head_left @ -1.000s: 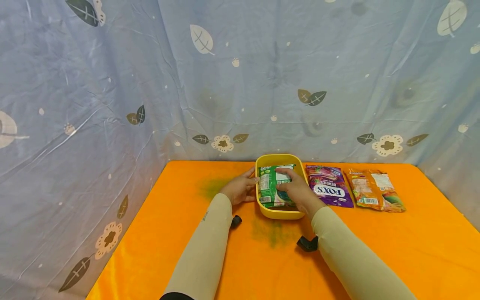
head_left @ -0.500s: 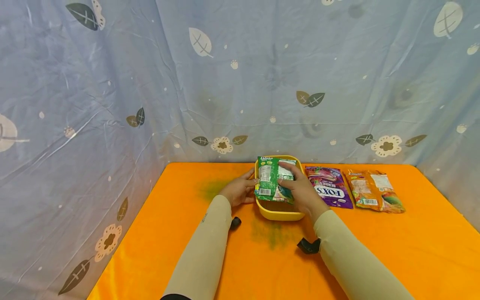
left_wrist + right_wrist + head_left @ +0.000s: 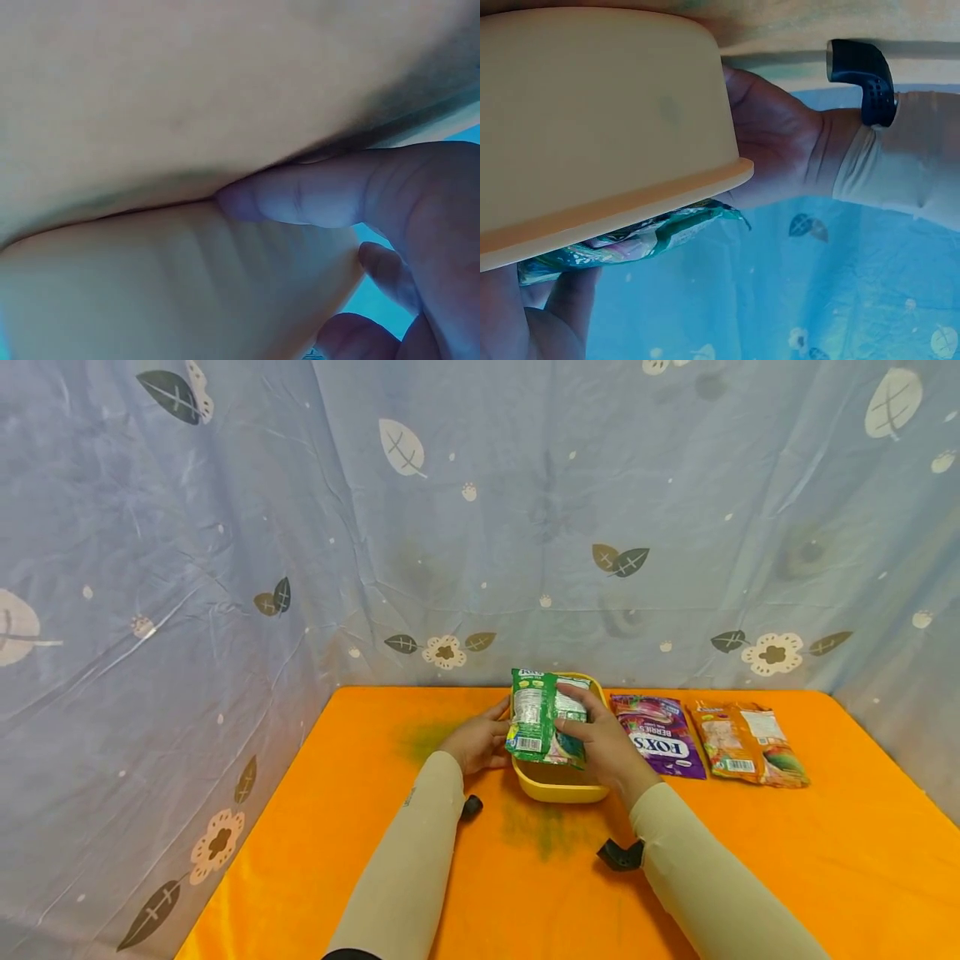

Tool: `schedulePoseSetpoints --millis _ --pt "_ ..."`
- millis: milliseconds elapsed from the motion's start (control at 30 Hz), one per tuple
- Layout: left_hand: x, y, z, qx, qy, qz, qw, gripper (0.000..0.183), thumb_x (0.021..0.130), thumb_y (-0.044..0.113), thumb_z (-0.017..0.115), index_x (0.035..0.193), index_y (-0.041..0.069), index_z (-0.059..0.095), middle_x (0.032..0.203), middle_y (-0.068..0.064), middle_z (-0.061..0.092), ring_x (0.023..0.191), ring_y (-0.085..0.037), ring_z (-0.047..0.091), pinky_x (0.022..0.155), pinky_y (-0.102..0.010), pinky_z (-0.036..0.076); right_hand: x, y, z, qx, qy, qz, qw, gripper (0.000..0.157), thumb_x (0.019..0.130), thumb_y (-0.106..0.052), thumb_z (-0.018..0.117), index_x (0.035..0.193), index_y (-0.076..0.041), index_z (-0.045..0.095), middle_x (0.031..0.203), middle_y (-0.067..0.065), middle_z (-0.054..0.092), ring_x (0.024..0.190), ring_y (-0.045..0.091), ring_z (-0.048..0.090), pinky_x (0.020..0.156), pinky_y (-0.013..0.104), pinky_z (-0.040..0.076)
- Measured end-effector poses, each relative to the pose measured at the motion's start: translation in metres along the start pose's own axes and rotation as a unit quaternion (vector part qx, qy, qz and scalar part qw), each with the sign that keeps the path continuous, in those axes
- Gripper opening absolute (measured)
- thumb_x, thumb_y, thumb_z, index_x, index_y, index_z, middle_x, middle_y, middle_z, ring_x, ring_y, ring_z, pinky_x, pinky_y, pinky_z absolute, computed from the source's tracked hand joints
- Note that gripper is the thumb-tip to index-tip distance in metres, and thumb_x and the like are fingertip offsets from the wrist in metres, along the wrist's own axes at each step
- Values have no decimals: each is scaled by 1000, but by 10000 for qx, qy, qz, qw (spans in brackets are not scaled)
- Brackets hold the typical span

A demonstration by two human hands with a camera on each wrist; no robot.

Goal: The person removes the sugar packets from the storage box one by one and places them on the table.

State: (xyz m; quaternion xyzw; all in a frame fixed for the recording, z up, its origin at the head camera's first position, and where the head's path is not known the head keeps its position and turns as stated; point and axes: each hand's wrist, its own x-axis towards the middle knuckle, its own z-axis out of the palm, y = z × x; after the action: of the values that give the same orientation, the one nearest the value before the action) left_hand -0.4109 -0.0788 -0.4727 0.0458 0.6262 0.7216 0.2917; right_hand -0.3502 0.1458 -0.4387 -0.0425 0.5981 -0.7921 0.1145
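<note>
My right hand (image 3: 600,735) pinches a green candy bag (image 3: 546,717) by its right side. The bag tilts over the yellow plastic bin (image 3: 562,793), its far end past the back left of the rim. From the right wrist view, the bag (image 3: 641,244) shows just beyond the rim of the bin (image 3: 592,112). My left hand (image 3: 476,743) rests against the bin's left wall, thumb near the rim. In the left wrist view one straight finger (image 3: 307,195) lies along the wall near the tabletop.
To the bin's right, a purple Fox's Berries candy bag (image 3: 660,739) lies flat, with an orange candy bag (image 3: 750,743) beside it. Orange cloth (image 3: 375,760) covers the table. A leaf-patterned blue-grey curtain (image 3: 480,527) stands behind and at both sides.
My right hand has raised the green candy bag from inside the bin to above its rim, slightly leftward and back. My left hand has stayed at the bin's side.
</note>
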Motion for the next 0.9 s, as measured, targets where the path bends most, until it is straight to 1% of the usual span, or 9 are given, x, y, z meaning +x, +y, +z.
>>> schedulePoseSetpoints --millis 133,200,300,467,600,667,767,800,900 --pt "1 -2 -1 129 -18 -50 9999 70 93 27 63 149 47 24 143 1 45 112 -22 57 81 -44 50 -2 0 0 -175 93 63 9998 57 97 -12 58 144 -37 41 139 10 36 108 34 59 83 45 50" --pt "3 -2 -1 140 12 -75 9999 71 93 28 64 149 47 24 144 4 43 112 -20 56 80 -44 50 -3 0 1 -289 85 74 9995 56 96 -13 59 144 -38 41 140 9 36 108 34 59 82 45 50" --pt "3 -2 -2 115 23 -81 9999 72 92 29 65 148 48 24 144 5 42 114 -19 55 80 -44 50 -6 -3 4 -377 24 -28 9993 55 96 -13 59 143 -38 43 140 9 36 106 34 60 82 45 50" --pt "3 0 1 -49 -82 -81 9999 73 91 25 66 148 48 26 145 4 41 117 -20 53 82 -46 50 -16 -11 6 -399 -139 -183 9989 55 97 -12 58 144 -36 42 140 10 36 103 35 61 82 46 50" --pt "1 1 3 -76 -56 -72 9999 71 93 24 63 149 46 25 145 4 41 119 -18 51 82 -46 50 -24 -19 1 -846 -64 -281 9960 54 96 -16 61 142 -38 43 140 7 37 104 34 60 82 43 51" --pt "0 2 3 -107 -14 -82 9999 68 94 25 62 149 45 26 142 3 45 119 -18 51 81 -46 50 -28 -22 -3 -1115 -30 -389 9930 54 95 -18 62 142 -38 44 144 3 33 107 33 59 83 40 51" --pt "-2 3 3 -146 47 -113 9998 64 95 26 60 148 46 29 136 0 51 117 -20 53 80 -47 50 -32 -26 -11 -1488 -93 -605 9870 55 95 -22 62 144 -35 42 152 0 20 114 30 53 86 36 50" --pt "-3 3 3 -142 44 -119 9998 63 96 26 60 147 46 29 135 -1 52 117 -20 53 80 -47 50 -34 -27 -14 -1568 -101 -666 9853 55 95 -22 62 144 -35 41 154 -1 16 114 30 52 86 36 50" --pt "-4 3 3 -92 24 -115 9999 61 97 26 57 148 46 29 136 -1 51 118 -19 52 81 -47 50 -40 -31 -22 -1635 -161 -778 9833 56 96 -22 60 147 -32 38 155 1 10 111 29 54 84 35 50"
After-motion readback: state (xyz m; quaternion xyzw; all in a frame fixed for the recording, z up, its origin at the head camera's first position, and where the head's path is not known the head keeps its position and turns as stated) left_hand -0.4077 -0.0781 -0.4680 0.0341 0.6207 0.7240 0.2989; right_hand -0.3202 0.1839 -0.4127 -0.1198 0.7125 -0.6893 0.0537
